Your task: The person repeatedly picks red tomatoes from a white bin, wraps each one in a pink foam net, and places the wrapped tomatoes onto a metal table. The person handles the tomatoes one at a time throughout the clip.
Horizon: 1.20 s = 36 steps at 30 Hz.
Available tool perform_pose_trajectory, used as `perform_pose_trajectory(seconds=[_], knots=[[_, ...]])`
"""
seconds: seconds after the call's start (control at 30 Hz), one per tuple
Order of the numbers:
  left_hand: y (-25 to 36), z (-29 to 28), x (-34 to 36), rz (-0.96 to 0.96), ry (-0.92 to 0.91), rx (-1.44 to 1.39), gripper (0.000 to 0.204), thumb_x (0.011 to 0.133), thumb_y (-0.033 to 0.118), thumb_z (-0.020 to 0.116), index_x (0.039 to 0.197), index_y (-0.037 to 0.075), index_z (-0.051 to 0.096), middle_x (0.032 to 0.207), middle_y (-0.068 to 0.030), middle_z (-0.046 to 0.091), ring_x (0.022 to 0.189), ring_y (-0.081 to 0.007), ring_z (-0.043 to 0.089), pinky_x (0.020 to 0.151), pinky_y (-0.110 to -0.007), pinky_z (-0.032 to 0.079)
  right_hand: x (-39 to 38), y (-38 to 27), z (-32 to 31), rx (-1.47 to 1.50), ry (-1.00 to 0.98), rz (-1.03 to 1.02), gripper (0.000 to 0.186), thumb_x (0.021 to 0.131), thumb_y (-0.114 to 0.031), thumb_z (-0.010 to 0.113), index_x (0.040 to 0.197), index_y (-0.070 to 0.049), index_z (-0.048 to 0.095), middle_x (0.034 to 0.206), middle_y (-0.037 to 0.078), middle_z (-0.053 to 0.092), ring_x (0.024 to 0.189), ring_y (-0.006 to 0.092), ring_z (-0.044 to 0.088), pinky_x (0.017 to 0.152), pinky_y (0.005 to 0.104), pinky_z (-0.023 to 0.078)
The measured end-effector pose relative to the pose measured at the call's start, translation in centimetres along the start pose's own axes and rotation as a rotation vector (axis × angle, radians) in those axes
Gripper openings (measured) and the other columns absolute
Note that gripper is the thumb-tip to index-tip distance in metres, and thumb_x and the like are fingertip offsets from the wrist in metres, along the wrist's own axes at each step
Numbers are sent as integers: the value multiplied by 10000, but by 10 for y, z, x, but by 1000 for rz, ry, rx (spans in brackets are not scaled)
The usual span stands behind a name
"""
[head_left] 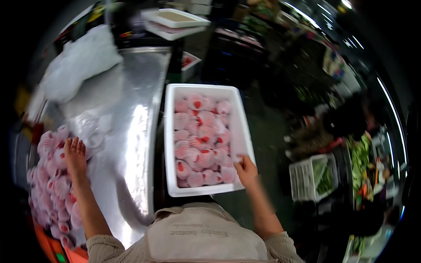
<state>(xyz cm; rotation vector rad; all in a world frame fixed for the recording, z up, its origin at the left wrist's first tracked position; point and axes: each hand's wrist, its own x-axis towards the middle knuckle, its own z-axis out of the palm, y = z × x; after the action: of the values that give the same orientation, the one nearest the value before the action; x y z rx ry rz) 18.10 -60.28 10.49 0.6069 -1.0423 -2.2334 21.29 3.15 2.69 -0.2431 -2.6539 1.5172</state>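
On the left, my left hand (75,157) lies over a heap of round red fruit in pale foam nets (51,184), its fingers stretched out and nothing visibly held. A deep white foam box (175,192) stands in front of me, beside the metal table. Inside it, several net-wrapped red fruit (205,133) sit close together. My right hand (246,171) is at the box's right wall near its close corner, with fingers curled inward over the rim. Whether they grip the wall or something small is hidden. The fruit's exact kind cannot be told.
The shiny metal table (131,131) runs along my left. A white plastic bag (81,61) lies at its far end, and clear plastic (92,129) by the heap. White foam trays or lids (175,19) are stacked beyond. To the right stands a white crate (302,179) with greens.
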Motion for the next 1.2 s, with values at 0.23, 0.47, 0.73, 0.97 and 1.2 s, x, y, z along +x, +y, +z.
perform_pose_trajectory(seconds=[0.23, 0.47, 0.73, 0.97, 1.2], knots=[[-227, 187, -125, -139, -908, 661, 245, 890, 158, 701, 1095, 60, 607, 963, -53, 631, 789, -130, 586, 668, -268, 504, 9, -144, -176, 162, 587, -406, 683, 906, -18, 631, 1506, -45, 307, 812, 15, 571, 671, 61, 505, 626, 203, 433], [-371, 233, -222, 427, -1635, 1157, 432, 742, 162, 771, 1103, -3, 600, 1096, -214, 602, 1051, -395, 573, 960, -446, 455, -3, -167, -207, 40, 642, -770, 676, 878, 24, 632, 1481, -12, 330, 854, 46, 608, 678, 70, 533, 586, 203, 451], [-426, 237, -283, 600, -1850, 1653, 726, 666, 267, 803, 1288, 65, 487, 1229, -217, 510, 1164, -426, 510, 956, -544, 431, -56, -7, -82, 210, 154, -20, 492, 916, -126, 628, 1385, -80, 487, 759, 46, 576, 659, 162, 571, 617, 307, 485], [-444, 242, -307, 666, -1749, 1925, 731, 658, 330, 830, 1276, 148, 485, 1182, -161, 529, 1192, -369, 507, 981, -559, 391, -98, 13, -58, 182, -58, 12, 507, 913, -126, 621, 1402, -146, 489, 835, 65, 602, 713, 189, 597, 648, 328, 492], [-421, 256, -308, 323, -1532, 1636, 770, 660, 319, 849, 1279, 61, 469, 1221, -194, 554, 1156, -370, 553, 970, -546, 429, -97, 13, -71, 193, 14, 54, 459, 902, -111, 632, 1350, -90, 531, 768, 66, 592, 680, 186, 591, 640, 319, 487]])
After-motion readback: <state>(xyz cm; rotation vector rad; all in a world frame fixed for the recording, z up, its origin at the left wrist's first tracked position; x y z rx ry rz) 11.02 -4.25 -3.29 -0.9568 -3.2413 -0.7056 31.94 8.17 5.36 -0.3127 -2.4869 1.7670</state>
